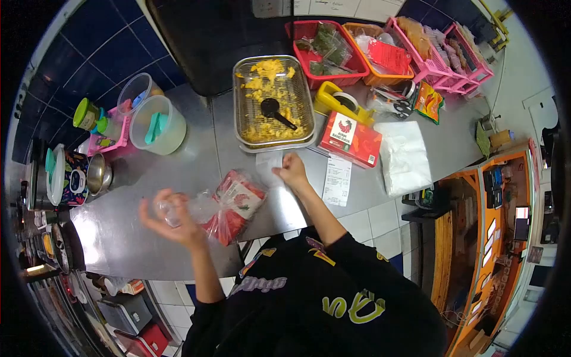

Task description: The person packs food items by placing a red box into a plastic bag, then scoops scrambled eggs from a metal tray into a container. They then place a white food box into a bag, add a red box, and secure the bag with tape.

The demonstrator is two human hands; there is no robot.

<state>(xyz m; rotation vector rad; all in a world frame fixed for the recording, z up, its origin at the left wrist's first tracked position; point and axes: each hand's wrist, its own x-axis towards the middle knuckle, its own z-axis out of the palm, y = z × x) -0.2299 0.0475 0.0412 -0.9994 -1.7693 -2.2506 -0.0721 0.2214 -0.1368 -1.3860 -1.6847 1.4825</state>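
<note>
A red and white box inside a clear plastic bag (238, 199) lies tilted on the steel counter in front of me. To its left, the bag's gathered film stretches out to my left hand (178, 221), whose curved fingers are hooked in the loose end. My right hand (292, 172) is closed in a pinch at the far right side of the bag, on thin clear film. Just beyond it lies a wire-rack tray (243, 122) with yellow crumbly food and a black scoop (275, 111).
A red box (350, 140), a printed receipt (337, 180), a stack of white plastic bags (405, 157) and a yellow tape dispenser (336, 102) sit on the right. Clear tubs (160, 128) and a metal bowl (99, 174) stand left. Baskets of packets (328, 50) line the back.
</note>
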